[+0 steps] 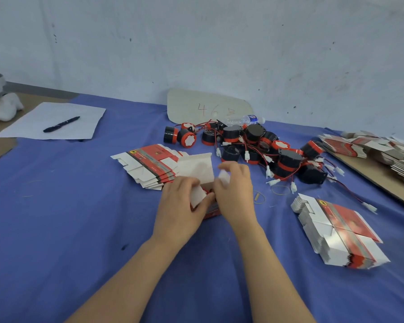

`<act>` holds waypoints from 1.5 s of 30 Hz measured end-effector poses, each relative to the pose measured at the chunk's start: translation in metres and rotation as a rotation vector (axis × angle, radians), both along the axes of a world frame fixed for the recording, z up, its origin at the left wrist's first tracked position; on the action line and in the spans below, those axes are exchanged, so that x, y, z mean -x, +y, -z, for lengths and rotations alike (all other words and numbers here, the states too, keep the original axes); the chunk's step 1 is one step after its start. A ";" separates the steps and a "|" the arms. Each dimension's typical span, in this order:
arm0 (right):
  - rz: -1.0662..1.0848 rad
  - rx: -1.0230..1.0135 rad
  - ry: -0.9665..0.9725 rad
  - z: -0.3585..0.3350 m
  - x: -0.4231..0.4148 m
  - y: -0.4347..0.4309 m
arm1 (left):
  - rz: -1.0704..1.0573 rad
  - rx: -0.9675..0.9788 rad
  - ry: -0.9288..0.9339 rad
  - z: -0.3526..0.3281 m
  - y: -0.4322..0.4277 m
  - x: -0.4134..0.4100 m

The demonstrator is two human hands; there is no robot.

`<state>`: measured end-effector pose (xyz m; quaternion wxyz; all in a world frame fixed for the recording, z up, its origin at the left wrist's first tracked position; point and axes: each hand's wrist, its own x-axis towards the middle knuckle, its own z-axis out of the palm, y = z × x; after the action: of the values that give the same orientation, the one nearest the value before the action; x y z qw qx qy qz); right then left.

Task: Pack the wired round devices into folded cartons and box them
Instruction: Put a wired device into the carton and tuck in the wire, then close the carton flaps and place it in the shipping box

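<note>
A small red-and-white cardboard carton (196, 169) sits mid-table on a blue tablecloth (56, 206), left hand (184, 203) and right hand (236, 190) each pinching a white flap. Black-and-red wired round devices (254, 145) lie heaped just behind, with a stack of flat printed cartons (149, 164) alongside.

A small packing workshop — heaped wired devices (254, 145), flat carton stacks (338, 231), scuffed wall (196, 43).

Found carton (196, 169) centred on cloth (56, 217). Noted device pile (254, 145) at 1 o'clock behind it, bottle (245, 119) beyond. Logged left stack (149, 164) at 10 o'clock, right stack (336, 231) at 4, board stack (371, 150) at 2. Spotted pen (61, 124) on paper (84, 117), far 10 o'clock.
</note>
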<state>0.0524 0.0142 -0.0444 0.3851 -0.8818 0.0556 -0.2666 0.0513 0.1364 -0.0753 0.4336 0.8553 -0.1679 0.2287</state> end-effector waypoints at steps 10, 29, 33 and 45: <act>-0.242 -0.229 0.308 0.000 0.000 -0.026 | -0.057 0.233 0.158 -0.004 0.001 -0.003; -0.606 -0.295 0.480 -0.003 0.012 -0.044 | 0.411 0.199 0.415 -0.008 0.032 -0.015; -0.562 -0.279 0.385 -0.002 0.010 -0.042 | 0.386 0.076 0.264 -0.007 0.030 -0.015; -0.414 -0.251 0.481 0.003 0.010 -0.031 | 0.365 0.077 0.424 -0.009 0.028 -0.014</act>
<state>0.0427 -0.0164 -0.0479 0.5123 -0.8578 -0.0031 0.0418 0.0656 0.1640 -0.0666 0.5253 0.8224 -0.2160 -0.0310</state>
